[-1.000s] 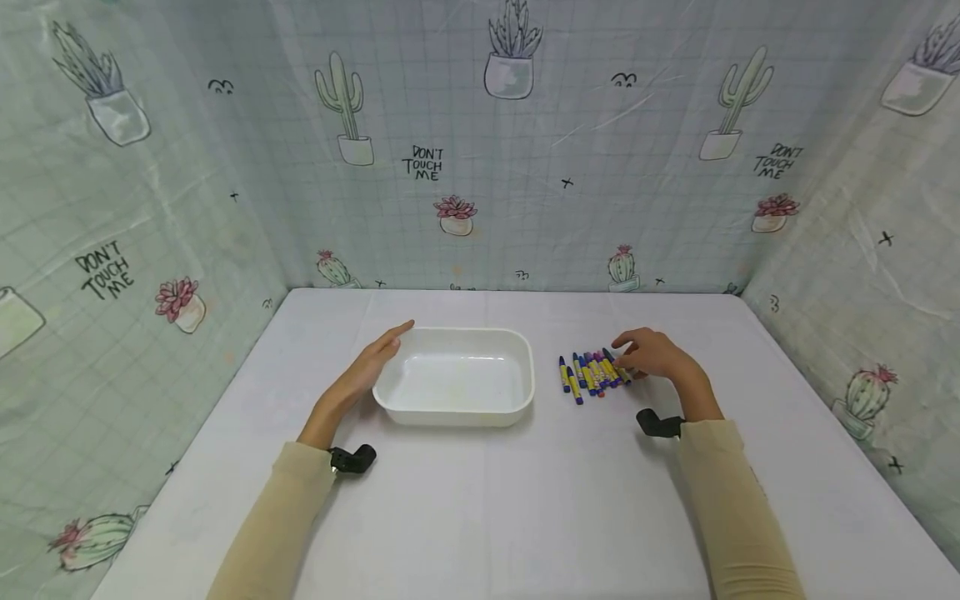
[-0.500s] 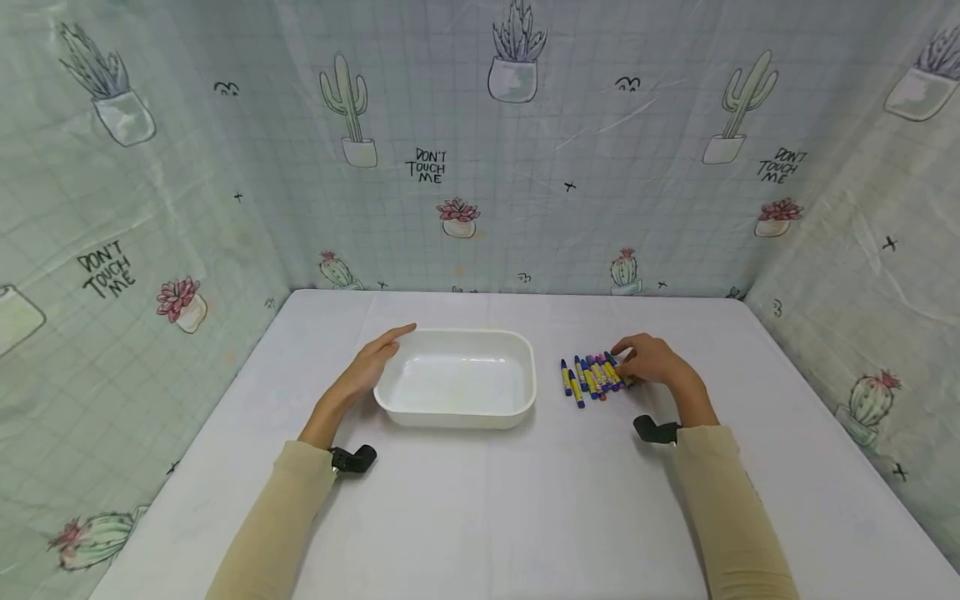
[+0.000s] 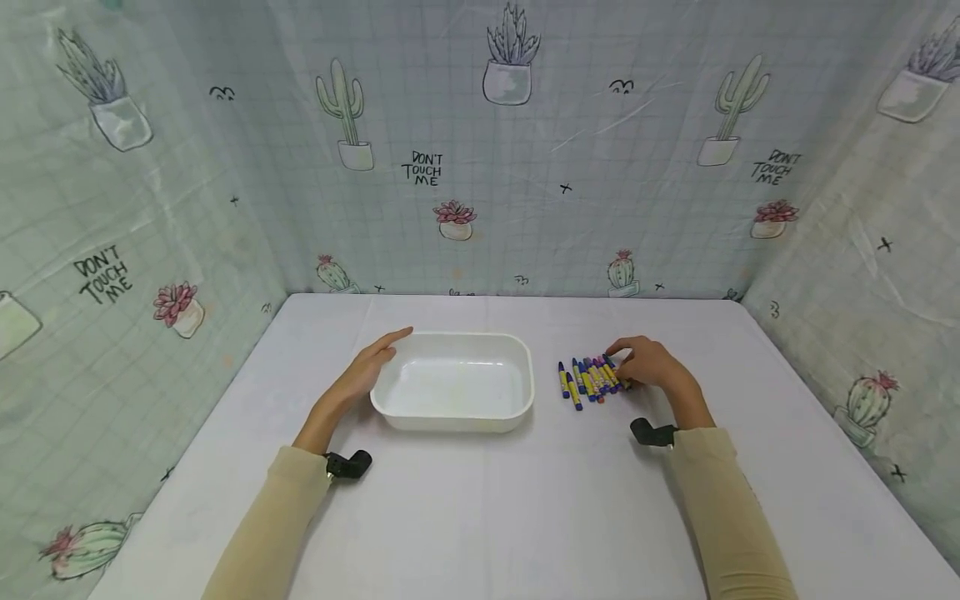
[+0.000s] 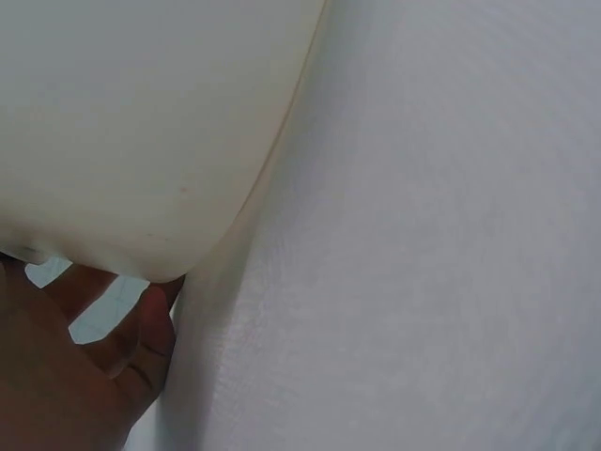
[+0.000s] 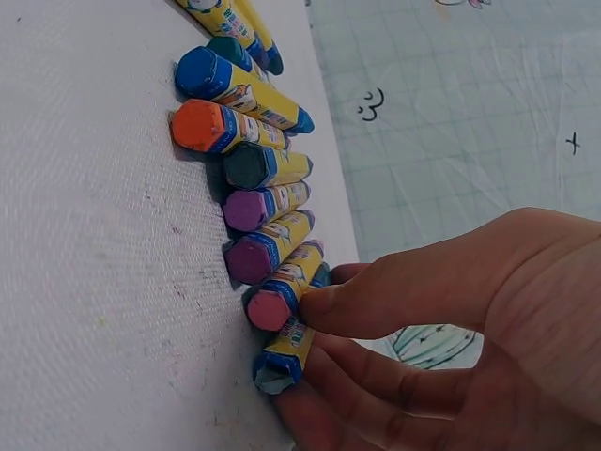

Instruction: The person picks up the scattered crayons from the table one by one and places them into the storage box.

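Note:
A white plastic tray [image 3: 452, 425] sits on the table, left of the crayons. My left hand [image 3: 369, 367] rests against its left end, fingers extended along the back left corner. In the left wrist view, fingertips [image 4: 155, 319] touch the tray's outer wall [image 4: 141, 160]. Crayons [image 3: 576, 392] in yellow-and-blue wrappers lie side by side to the right. My right hand [image 3: 651, 363] is at their right end. There, thumb and fingers pinch the end crayon [image 5: 285, 362], which has a dull teal butt. The thumb also lies close beside the pink crayon [image 5: 272, 308].
A white cloth covers the table [image 3: 480, 517]. Patterned curtains [image 3: 480, 167] with cactus drawings stand behind and on both sides. A black wrist camera [image 3: 349, 465] is strapped to the left wrist, another black camera [image 3: 652, 432] to the right.
My right hand has come slightly left and down onto the rightmost crayon, and its fingers have closed in around it. The left hand and tray have stayed in place.

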Tool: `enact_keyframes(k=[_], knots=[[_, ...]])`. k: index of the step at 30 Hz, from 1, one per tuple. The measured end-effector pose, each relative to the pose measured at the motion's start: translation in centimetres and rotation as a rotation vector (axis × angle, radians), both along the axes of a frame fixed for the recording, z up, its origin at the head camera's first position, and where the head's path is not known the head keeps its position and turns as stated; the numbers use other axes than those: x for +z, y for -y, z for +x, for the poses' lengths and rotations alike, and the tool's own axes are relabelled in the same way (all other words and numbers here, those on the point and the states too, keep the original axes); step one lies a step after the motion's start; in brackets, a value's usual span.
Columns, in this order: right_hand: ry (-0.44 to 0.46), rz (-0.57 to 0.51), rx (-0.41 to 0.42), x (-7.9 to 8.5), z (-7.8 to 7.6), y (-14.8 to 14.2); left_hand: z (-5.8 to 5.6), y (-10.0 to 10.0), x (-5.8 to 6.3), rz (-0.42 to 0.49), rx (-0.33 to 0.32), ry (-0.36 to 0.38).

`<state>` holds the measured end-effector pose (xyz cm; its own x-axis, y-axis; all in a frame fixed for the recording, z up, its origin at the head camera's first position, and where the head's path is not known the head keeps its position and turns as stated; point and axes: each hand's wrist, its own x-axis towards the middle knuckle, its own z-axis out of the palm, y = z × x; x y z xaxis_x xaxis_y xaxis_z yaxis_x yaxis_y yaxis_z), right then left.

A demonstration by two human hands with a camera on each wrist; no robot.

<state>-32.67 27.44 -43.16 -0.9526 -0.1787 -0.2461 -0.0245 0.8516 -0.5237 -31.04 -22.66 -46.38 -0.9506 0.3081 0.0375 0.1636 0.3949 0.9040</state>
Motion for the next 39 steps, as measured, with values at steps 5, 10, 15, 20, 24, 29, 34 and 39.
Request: enact_keyframes(k=[5,10,15,20,24,29,34,39], knots=[[-0.013,0.011,-0.002,-0.1,-0.1,0.1,0.2,0.1,-0.1,0.013,-0.004,-0.011],[-0.021,0.015,0.015,-0.3,-0.1,0.1,0.3,0.1,0.0,0.003,-0.004,-0.012],[-0.018,0.000,-0.006,-0.2,0.0,-0.2,0.2,0.0,0.0,0.006,-0.001,-0.005],[-0.016,-0.014,-0.027,0.1,0.0,-0.2,0.2,0.0,0.0,-0.006,-0.001,-0.021],[-0.028,-0.022,-0.025,0.5,0.0,0.0,0.2,0.0,0.0,-0.011,-0.011,-0.030],[-0.047,-0.038,-0.040,0.9,0.1,0.6,0.2,0.1,0.0,-0.006,0.004,-0.016],[-0.048,-0.044,-0.066,1.2,0.4,0.9,0.1,0.0,-0.1,-0.005,-0.001,-0.012],[-0.063,-0.044,-0.065,1.4,0.4,1.5,0.0,0.1,-0.1,-0.002,-0.011,-0.018]])
